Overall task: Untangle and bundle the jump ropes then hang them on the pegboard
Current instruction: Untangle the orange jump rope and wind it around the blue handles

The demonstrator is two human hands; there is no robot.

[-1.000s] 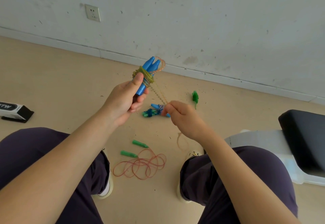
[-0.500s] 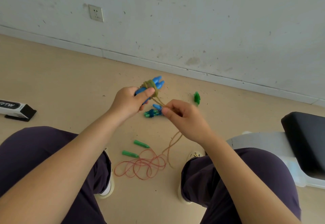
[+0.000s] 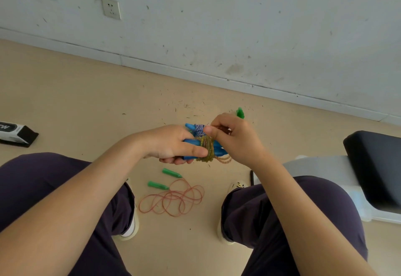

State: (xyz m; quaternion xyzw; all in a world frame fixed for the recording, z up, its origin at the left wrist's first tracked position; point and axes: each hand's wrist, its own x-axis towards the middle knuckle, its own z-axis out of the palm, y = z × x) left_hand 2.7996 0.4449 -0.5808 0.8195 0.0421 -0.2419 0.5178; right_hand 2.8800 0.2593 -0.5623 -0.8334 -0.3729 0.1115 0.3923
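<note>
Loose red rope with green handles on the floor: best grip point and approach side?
Probably the two green handles: rigid, lying nearly parallel and close together at the upper left edge of the red rope coil. Come from above on that left side, pinching across their width. The rope itself lies in loose, flat overlapping loops, so gripping there would likely drag a tangle.

My left hand covering the butt ends of the blue handles, my right hand hiding the cord's free end, a green piece half behind my knuckles, black-and-white box cut by the left edge, black seat cut by the right.
</note>
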